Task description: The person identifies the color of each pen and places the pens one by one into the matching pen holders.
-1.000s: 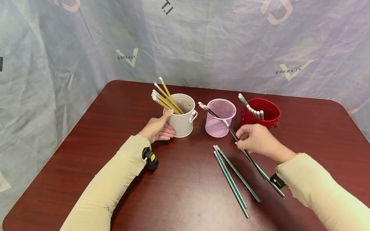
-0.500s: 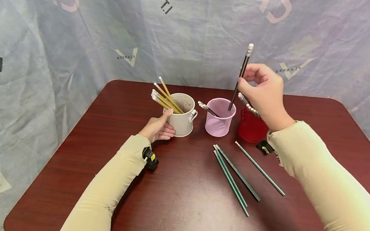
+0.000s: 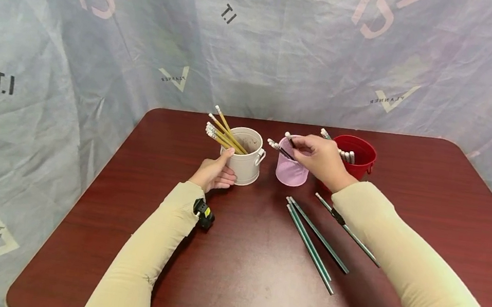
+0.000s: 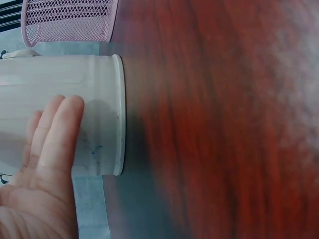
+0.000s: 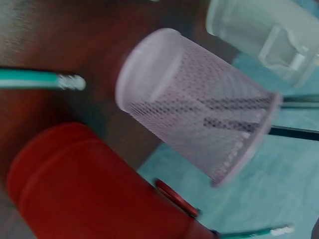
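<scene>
My left hand [image 3: 215,172] rests against the left side of a white metal bucket [image 3: 247,170], thumb up at the rim. In the left wrist view its fingers [image 4: 59,132] lie straight along the bucket wall. Yellow pencils [image 3: 226,134] with white erasers lean inside that bucket. Over the pink mesh cup [image 3: 291,174], my right hand [image 3: 322,159] pinches a black pencil [image 3: 290,141] near its eraser end. The pencil's lower part [image 5: 234,124] shows through the mesh in the right wrist view. Other black pencils [image 3: 280,148] lean out of the cup's left side.
Behind my right hand stands a red bucket [image 3: 362,170] holding several white-tipped pencils [image 3: 347,157]. Three green pencils [image 3: 309,242] lie together on the brown table [image 3: 230,276]. Another green pencil [image 3: 362,245] lies to their right, partly under my right sleeve.
My right hand has lifted the black pencil from the table, turned it upright with the eraser up, and lowered it into the pink cup. The left hand stays at the white bucket.
</scene>
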Demonstrator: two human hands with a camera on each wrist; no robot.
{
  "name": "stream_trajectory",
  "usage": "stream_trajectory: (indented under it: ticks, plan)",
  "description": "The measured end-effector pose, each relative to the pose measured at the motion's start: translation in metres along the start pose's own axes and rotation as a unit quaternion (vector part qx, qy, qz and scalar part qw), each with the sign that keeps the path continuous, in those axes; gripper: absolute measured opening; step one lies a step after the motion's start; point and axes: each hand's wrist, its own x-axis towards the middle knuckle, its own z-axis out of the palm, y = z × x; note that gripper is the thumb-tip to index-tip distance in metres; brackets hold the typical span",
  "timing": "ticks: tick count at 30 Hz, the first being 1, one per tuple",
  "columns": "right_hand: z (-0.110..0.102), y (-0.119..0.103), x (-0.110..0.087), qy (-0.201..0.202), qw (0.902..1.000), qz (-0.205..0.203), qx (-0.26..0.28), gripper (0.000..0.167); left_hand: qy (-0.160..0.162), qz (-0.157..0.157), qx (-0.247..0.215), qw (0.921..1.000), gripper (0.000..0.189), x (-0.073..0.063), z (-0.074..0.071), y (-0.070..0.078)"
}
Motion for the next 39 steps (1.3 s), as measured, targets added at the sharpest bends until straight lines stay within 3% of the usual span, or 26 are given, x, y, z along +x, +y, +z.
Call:
stream_trajectory:
  ticks: [5,10,17,22,26,28,30,33,36,39]
  plan:
    - [0.010,0.012,-0.008,-0.045,0.9966,0.006,-0.069,0.014,-0.001,-0.009,0.000,1.0000,0.078,0.001,0.001,0.000]
    - [0.017,0.017,-0.011,-0.065,0.9898,0.012,-0.126,0.011,-0.002,-0.006,0.002,1.0000,0.081,0.003,0.000,-0.001]
    - [0.023,0.014,-0.010,-0.072,0.9838,0.078,-0.144,0.010,-0.009,-0.020,0.001,0.9998,0.079,0.001,0.000,-0.004]
    - [0.022,0.013,-0.015,-0.039,0.9834,0.085,-0.155,0.015,-0.007,-0.016,0.005,0.9998,0.080,0.001,0.000,-0.001]
    - [0.015,0.012,-0.029,0.021,0.9875,0.046,-0.149,0.016,-0.015,-0.014,0.014,0.9997,0.081,0.001,0.000,0.002]
    - [0.008,0.011,-0.038,0.032,0.9893,0.022,-0.141,0.016,-0.019,-0.015,0.015,0.9996,0.081,0.001,0.000,0.003]
    - [0.000,0.013,-0.048,0.008,0.9889,0.016,-0.147,0.014,-0.024,-0.013,0.016,0.9995,0.081,0.001,0.001,0.003]
    - [-0.014,0.019,-0.066,-0.081,0.9804,0.050,-0.172,0.011,-0.026,-0.012,0.014,0.9995,0.082,0.002,0.002,0.003]
    - [-0.027,0.028,-0.081,-0.179,0.9604,0.115,-0.180,0.006,-0.022,-0.012,0.017,0.9996,0.081,0.002,0.000,0.003]
    - [-0.038,0.037,-0.090,-0.261,0.9329,0.190,-0.160,0.011,-0.021,-0.016,0.020,0.9994,0.082,0.003,-0.001,0.003]
